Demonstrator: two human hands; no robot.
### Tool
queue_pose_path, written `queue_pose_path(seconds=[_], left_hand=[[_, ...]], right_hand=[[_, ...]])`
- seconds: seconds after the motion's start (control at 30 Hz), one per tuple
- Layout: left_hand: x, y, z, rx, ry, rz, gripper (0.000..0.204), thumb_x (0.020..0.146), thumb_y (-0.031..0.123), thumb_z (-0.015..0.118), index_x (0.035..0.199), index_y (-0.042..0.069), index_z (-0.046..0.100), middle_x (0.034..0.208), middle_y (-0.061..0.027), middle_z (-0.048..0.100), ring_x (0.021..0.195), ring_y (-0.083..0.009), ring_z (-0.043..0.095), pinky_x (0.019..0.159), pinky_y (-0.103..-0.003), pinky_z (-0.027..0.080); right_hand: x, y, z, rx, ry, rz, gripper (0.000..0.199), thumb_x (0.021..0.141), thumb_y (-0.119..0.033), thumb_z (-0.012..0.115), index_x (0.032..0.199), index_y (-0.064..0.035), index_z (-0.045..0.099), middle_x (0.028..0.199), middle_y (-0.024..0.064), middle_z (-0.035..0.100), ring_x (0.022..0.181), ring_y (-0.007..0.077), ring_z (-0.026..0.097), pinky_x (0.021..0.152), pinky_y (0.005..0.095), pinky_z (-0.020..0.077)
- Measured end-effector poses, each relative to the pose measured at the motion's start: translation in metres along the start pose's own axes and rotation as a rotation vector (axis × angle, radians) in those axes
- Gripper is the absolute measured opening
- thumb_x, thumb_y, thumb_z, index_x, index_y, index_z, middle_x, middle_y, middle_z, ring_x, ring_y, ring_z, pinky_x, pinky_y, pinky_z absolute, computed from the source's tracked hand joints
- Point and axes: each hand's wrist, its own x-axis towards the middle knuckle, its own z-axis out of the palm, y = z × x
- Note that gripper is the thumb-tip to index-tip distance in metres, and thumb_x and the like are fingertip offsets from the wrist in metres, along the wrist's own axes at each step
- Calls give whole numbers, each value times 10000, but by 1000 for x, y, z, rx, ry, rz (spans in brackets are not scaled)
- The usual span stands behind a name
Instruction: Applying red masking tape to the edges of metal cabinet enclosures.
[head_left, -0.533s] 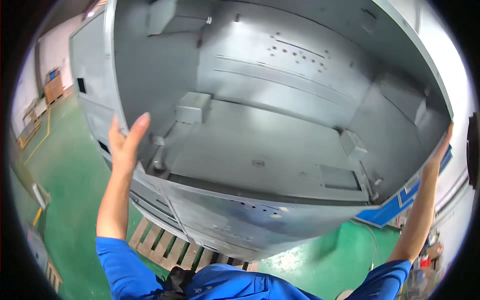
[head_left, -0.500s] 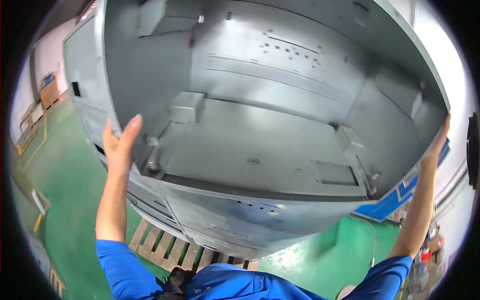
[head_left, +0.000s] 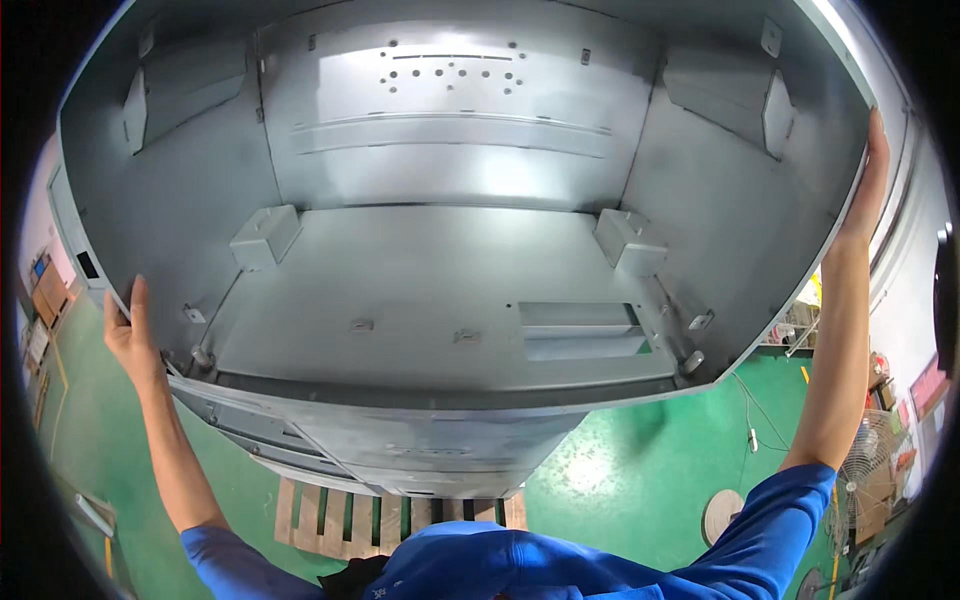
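A large grey sheet-metal cabinet shell [head_left: 420, 265] fills the view, its open side toward me. On its left edge, near the front corner, my left hand [head_left: 133, 330] is closed, with the thumb inside and the fingers partly hidden behind the wall. Higher up, my right hand [head_left: 866, 190] grips the right edge, its fingers mostly out of sight around the outside. Small box-shaped brackets [head_left: 630, 240] sit in the shell's corners. A rectangular cutout [head_left: 580, 328] opens in its bottom panel, and a row of holes runs across the back wall.
Below the shell stands another grey metal cabinet [head_left: 420, 450] on a wooden pallet [head_left: 335, 530]. At the right are a round disc [head_left: 722, 517], a cable with a plug [head_left: 753, 440] and a wire-guarded fan [head_left: 868, 455] on the green floor [head_left: 620, 480]. Wooden crates [head_left: 50, 293] stand far left.
The shell has swung from a slant to nearly square with me, its left side moving left and closer. Both hands stay on its edges; the left hand has moved left and down.
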Motion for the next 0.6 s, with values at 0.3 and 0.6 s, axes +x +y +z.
queue_pose_path(seconds=[0.3,0.6], left_hand=[[9,-3,-11,207,22,80,318,880,193,496,1070,-61,510,1010,-87,555,954,-138,503,855,-246,368],[38,-1,-19,324,9,-40,382,885,251,478,1092,-68,509,1061,-118,544,1011,-161,489,895,-268,337]], right_hand=[[3,28,-22,139,-131,65,441,815,-402,499,1120,-85,519,1025,21,560,911,117,538,802,245,415],[-46,187,-69,175,-34,324,450,814,-414,475,1124,-90,514,1037,26,556,932,132,525,815,275,387]])
